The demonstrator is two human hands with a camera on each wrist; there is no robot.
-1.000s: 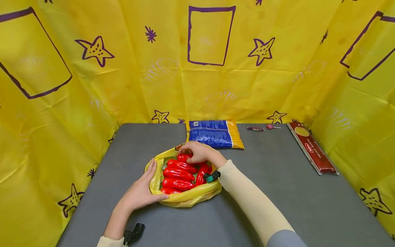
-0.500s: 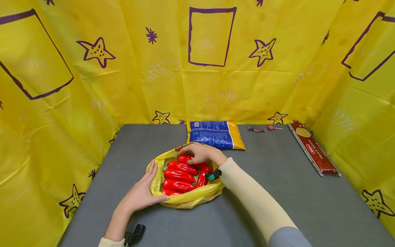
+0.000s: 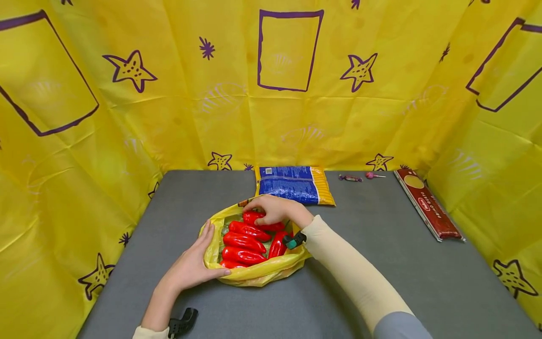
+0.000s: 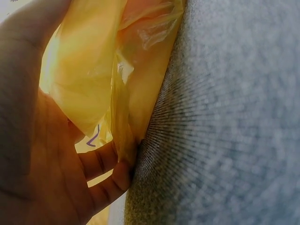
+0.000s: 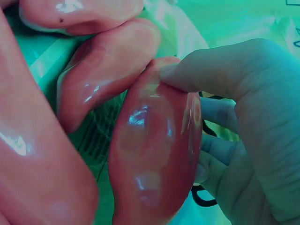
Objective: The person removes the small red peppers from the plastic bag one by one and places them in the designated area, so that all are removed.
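A yellow plastic bag [image 3: 262, 278] lies with its mouth spread wide on the grey table. Several long, glossy red peppers [image 3: 244, 241] are inside it, most side by side. My right hand [image 3: 271, 209] reaches over the far rim and grips a red pepper [image 5: 152, 140] between thumb and fingers, at the far end of the row. Along the bag's left side, my left hand [image 3: 190, 263] holds the wall, its thumb at the near rim. In the left wrist view some fingers [image 4: 108, 190] bend against the yellow film, low by the table surface.
A blue and yellow packet [image 3: 292, 183] lies behind the bag. A wrapped candy [image 3: 350, 178] and a pink lollipop [image 3: 372, 174] lie at the back right. A long red-brown package [image 3: 427, 205] rests along the right edge. Yellow patterned cloth [image 3: 288, 127] surrounds the table [image 3: 360, 282].
My right hand stays at the far pepper, which shows a little more; the pepper at the bag's right now lies apart from it. The left hand keeps its place on the bag.
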